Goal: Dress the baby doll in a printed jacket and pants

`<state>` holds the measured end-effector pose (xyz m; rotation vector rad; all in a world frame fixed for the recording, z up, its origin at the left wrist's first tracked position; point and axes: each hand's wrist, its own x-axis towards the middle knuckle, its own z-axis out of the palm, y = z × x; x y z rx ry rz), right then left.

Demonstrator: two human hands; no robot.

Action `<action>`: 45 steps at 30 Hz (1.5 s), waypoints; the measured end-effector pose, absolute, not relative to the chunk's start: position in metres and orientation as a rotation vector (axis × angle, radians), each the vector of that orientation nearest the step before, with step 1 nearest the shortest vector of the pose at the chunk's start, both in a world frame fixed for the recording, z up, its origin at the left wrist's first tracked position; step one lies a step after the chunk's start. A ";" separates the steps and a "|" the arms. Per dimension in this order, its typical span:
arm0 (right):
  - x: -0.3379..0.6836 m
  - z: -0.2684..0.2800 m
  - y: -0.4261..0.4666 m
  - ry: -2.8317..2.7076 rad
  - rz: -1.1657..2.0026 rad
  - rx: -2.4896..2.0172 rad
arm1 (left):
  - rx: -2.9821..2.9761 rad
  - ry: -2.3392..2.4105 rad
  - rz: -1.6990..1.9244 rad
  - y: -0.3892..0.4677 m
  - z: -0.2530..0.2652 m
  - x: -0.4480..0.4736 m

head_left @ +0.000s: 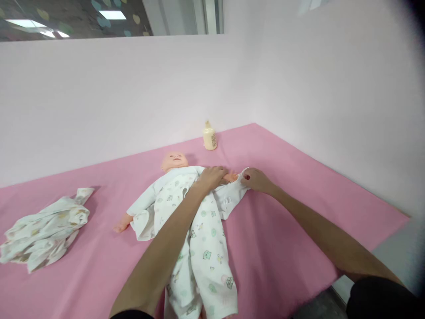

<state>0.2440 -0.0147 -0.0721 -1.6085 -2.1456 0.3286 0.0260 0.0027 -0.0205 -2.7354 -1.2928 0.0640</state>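
Observation:
A baby doll (174, 160) lies on its back, its head toward the wall. It has on a white long-sleeved shirt (143, 199) and printed white pants (212, 248) pulled up high over its chest. My left hand (212, 176) is closed around the doll's arm (231, 177) on the right side; that arm's small hand pokes out past my fingers. Just beyond it, my right hand (257, 180) pinches the edge of the shirt's white cloth, which stretches out beside the doll's hand. The other doll arm (122, 223) reaches out of its sleeve at the left.
A pink sheet (285, 266) covers the table. Crumpled printed white clothing (49, 226) lies at the left. A pale yellow pump bottle (210, 136) stands at the back near the white wall (116, 97). Another wall closes off the right side.

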 end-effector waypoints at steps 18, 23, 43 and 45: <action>0.226 -0.090 -0.018 -2.096 0.226 -1.567 | -2.627 -1.381 -0.070 0.010 -0.035 0.037; 0.222 -0.099 -0.022 -2.089 0.167 -1.575 | -2.617 -1.470 -0.128 0.011 -0.042 0.044; 0.217 -0.097 -0.041 -2.257 -0.370 -1.527 | -2.692 -1.557 -0.082 0.021 -0.042 0.044; 0.208 -0.088 -0.050 -2.267 -0.467 -1.439 | -2.660 -1.511 -0.185 0.007 -0.021 0.029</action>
